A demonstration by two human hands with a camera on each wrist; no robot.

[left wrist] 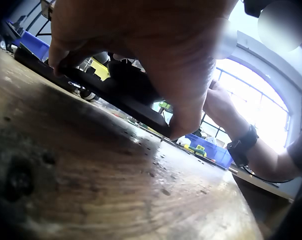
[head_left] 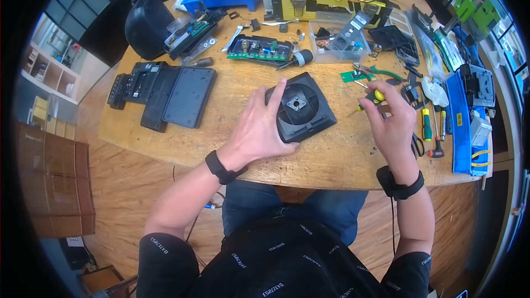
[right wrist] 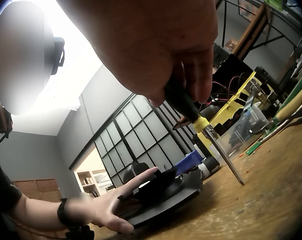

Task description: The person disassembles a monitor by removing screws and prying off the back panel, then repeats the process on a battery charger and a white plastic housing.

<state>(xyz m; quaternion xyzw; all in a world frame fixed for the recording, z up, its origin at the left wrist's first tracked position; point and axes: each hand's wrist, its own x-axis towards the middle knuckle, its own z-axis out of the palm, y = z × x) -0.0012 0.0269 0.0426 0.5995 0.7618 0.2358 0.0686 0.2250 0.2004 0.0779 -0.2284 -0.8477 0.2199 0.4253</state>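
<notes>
Pinching the black housing [head_left: 306, 116] around one side with the left grip [head_left: 251, 135], setting the thumb at the near edge and stretching the index finger up over the face, beside the round recess. Curling the right grip [head_left: 395, 124] around the green-and-yellow screwdriver [head_left: 379, 96], pointing the metal shaft [right wrist: 223, 154] down and holding it apart from the housing. Sitting between both grips, near the person's side of the surface [head_left: 348, 157], and showing the recess upward; not revealing clearly how much of the underside is touching the wood. Looking like stiff moulded plastic, so probably weighing fairly little and hardly flexing under a firm squeeze. Perhaps slipping a little on the smooth outer walls, so calling for opposite edges or corners as holding places, and for sparing the central fitting [head_left: 296, 104] and thinner ribs, likely being more fragile than the frame. Farther out, lying to the left, the black device [head_left: 190, 96] with a flat panel; beyond the housing, the green circuit board [head_left: 251, 49] and, beside it, the dark cylindrical part [head_left: 302, 57]
</notes>
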